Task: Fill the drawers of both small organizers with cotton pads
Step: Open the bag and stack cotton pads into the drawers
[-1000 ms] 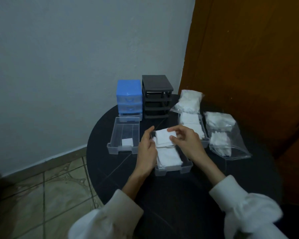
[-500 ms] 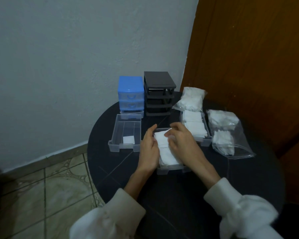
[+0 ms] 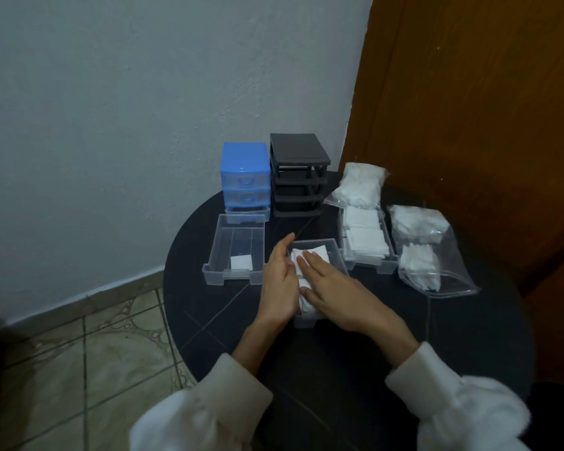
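We see the round dark desk (image 3: pixel 339 369) carrying everything, with the blue organizer (image 3: pixel 245 180) and the black organizer (image 3: pixel 298 179) standing side by side at its far edge. Two bags of cotton pads (image 3: pixel 360 187) lie to the right, and three clear drawers sit out in a row before us.

A second ago our right hand (image 3: pixel 336 286) held a pad pinched above the middle drawer (image 3: pixel 326 252); now that pad is down, and the hand lies flat over the stack with fingers straight, pressing it in. Our left hand (image 3: pixel 279 281) has stayed against the drawer's left wall, fingers extended, steadying it. So neither grip is clamped on anything: both are apart and flat.

We judge the middle drawer close to full, so this pressing likely finishes it. The right drawer (image 3: pixel 367 249) already holds a neat fill of pads. The left drawer (image 3: pixel 233 250) has only a single pad (image 3: pixel 241 262) near its front, so it is the obvious next one. The black organizer's slots look empty, awaiting the drawers' return.
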